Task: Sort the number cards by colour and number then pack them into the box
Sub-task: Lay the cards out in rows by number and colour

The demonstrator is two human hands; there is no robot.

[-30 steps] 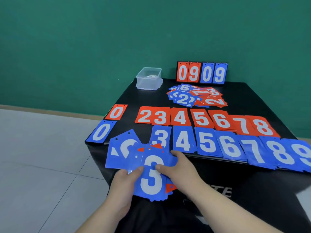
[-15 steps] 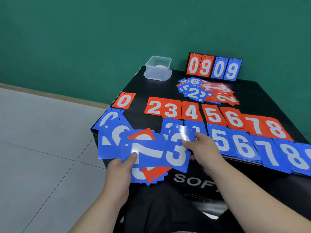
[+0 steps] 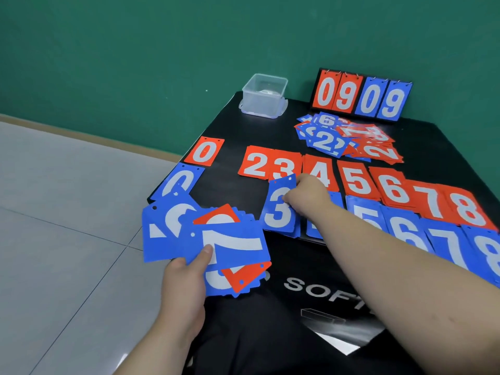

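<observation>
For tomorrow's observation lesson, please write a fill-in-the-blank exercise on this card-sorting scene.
1. The right hand pinches a blue card numbered ____.
2. The left hand grips a fan topped by a blue ____.
3. In the red row, the card next after 0 is ____.
4. The scoreboard shows 09 in red and 09 in ____.
Missing words: 3; 7; 2; blue.

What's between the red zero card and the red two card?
Only bare black tabletop separates red zero card and red two card, in the head view.
</observation>
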